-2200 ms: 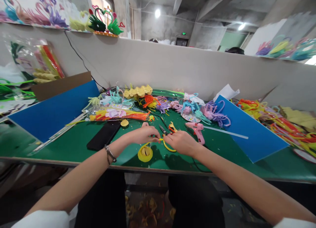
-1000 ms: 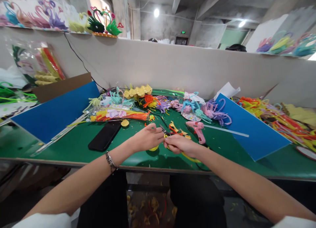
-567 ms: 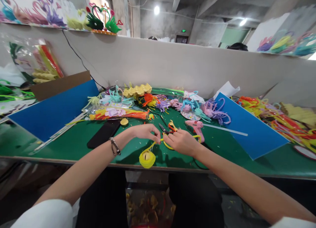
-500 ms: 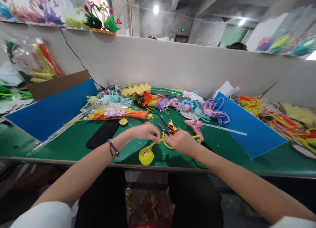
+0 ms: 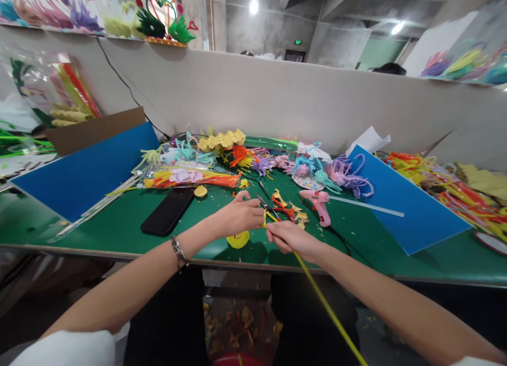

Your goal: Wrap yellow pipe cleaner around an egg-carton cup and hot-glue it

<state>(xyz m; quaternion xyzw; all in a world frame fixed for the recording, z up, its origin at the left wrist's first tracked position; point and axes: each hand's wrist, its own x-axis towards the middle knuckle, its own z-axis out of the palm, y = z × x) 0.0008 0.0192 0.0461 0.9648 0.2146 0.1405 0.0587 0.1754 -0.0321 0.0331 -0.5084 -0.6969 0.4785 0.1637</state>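
Between my hands runs a yellow pipe cleaner [image 5: 324, 298], its long end hanging down past the table edge to the lower right. My left hand [image 5: 241, 216] has its fingers bent around the upper part of it. Pinching the same strand just beside it is my right hand [image 5: 292, 236]. Partly hidden below my left hand sits a round yellow coil [image 5: 238, 240] on the table. Right behind my fingertips lie scissors [image 5: 283, 213] with red handles, next to scraps of yellow egg carton [image 5: 301, 218].
A pink glue gun [image 5: 317, 203] with a clear stick lies to the right. A black phone [image 5: 168, 212] lies left. Blue boards [image 5: 412, 207] lean at both sides. Bundles of coloured pipe cleaners and an egg-carton piece [image 5: 222, 140] line the back wall.
My left hand has turned over more and covers part of the coil. The yellow pipe cleaner, looped near my fingers before, now stretches straight out past my right hand toward the lower right.
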